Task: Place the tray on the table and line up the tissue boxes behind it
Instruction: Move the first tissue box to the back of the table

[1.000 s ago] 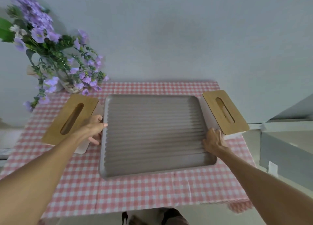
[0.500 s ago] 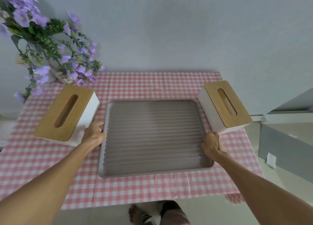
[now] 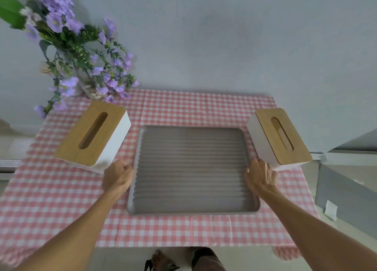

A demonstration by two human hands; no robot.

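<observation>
Head view, looking down on a table (image 3: 61,189) under a pink-and-white checked cloth, set against a pale wall. One grey ribbed tray (image 3: 191,168) lies flat at the middle of the cloth, its ribs running left to right and its slightly longer side across the table. Two tissue boxes with wooden slotted lids flank it, one on each side: the left tissue box (image 3: 93,135) sits off the tray's far-left corner, its long axis slanting away and to the right; the right tissue box (image 3: 279,137) sits off the far-right corner, its long axis slanting away and to the left. Neither stands behind the tray. One bunch of purple flowers (image 3: 81,52) stands at the far-left corner. The left hand (image 3: 118,178) is curled, fingers closed over the tray's left rim. The right hand (image 3: 261,176) grips the right rim likewise, knuckles just beside the right box's near corner.
</observation>
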